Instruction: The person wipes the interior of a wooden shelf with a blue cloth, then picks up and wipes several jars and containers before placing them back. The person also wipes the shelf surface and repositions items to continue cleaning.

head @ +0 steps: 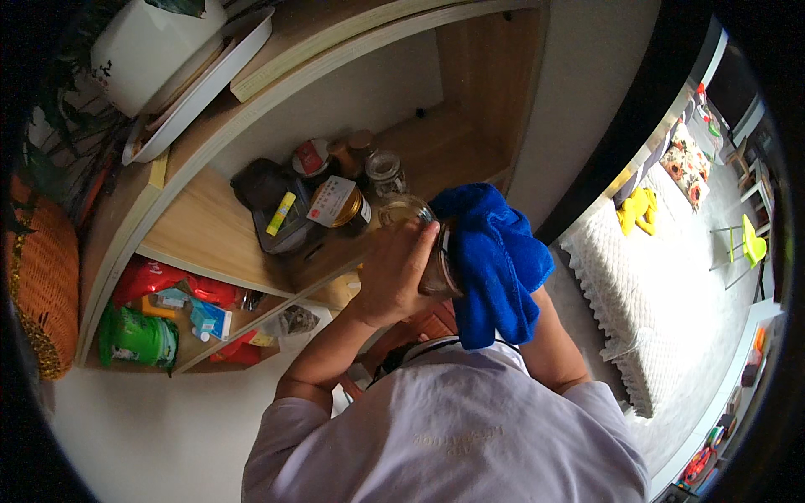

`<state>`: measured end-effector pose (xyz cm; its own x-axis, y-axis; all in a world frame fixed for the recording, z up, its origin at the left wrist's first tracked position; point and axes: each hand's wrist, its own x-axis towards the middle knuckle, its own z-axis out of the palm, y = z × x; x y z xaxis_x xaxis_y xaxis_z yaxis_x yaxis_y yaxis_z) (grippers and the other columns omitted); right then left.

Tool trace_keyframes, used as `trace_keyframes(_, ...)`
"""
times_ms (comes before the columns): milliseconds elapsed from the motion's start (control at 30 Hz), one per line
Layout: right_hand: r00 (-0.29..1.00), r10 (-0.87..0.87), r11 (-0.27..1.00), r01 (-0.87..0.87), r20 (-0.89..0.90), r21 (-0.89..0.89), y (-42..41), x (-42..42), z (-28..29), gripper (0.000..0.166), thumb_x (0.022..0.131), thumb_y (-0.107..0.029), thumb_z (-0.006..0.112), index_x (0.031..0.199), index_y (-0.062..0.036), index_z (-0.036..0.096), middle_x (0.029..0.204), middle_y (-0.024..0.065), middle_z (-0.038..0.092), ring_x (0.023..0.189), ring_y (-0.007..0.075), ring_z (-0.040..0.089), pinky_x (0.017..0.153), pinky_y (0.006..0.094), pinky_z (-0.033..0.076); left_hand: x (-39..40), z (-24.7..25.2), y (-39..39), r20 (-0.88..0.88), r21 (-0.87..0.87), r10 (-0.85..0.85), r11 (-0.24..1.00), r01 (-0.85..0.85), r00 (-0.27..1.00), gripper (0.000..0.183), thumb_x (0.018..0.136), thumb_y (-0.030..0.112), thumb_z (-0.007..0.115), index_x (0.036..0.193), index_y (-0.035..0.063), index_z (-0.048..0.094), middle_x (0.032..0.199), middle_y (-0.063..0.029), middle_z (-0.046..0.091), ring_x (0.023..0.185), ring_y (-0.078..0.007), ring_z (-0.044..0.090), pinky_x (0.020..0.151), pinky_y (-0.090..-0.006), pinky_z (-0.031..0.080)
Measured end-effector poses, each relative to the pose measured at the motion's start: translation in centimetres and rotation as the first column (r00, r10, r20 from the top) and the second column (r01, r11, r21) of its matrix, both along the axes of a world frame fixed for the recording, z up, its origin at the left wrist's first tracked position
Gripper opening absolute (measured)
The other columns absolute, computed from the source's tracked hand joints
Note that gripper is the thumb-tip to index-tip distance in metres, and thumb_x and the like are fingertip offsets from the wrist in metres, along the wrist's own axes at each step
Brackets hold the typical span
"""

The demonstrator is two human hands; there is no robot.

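Note:
My left hand grips a clear glass jar, tilted on its side in front of my chest. A blue cloth is bunched against the jar's right end, with its folds hanging down. My right forearm leads up behind this cloth; the cloth covers my right hand, which holds it to the jar. Just beyond my left hand, another clear glass vessel is partly hidden by my fingers. Behind it stands a small glass jar on the wooden shelf.
Left of the jars, the shelf holds a gold-lidded jar under a card with writing, and a dark tray with a yellow tube. Packages and a green container fill the lower compartment. A potted plant stands above; a bed lies right.

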<state>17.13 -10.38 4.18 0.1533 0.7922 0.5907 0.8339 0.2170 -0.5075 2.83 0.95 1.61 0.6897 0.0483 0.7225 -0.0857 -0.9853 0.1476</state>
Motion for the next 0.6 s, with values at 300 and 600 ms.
trace_keyframes(300,0.616,-0.120,0.993,0.075,-0.779,-0.094,-0.9,-1.6,-5.6,0.028,0.089,-0.024,0.054,0.109,-0.0044,0.057,0.095,0.0116,0.061,0.082,0.0238,0.059,0.073,0.0339,0.049,-0.5,-2.1,0.4,0.065,0.058,0.171,0.983,-0.175,0.983,0.062,0.082,0.032,0.061,0.130,0.0037,0.034,0.103,-0.0213,0.053,0.089,-0.0351,0.055,0.072,-0.0451,0.039)
trace_keyframes(600,0.976,0.001,1.000,-0.003,0.217,0.008,0.7,1.2,-4.6,0.030,0.073,-0.016,0.065,0.097,0.0009,0.059,0.094,0.0193,0.060,0.087,0.0332,0.057,0.072,0.0370,0.047,-0.5,-0.5,0.8,0.032,0.273,0.017,0.962,-0.025,0.999,0.064,0.077,0.025,0.064,0.129,0.0039,0.034,0.103,-0.0239,0.053,0.089,-0.0374,0.055,0.071,-0.0478,0.041)
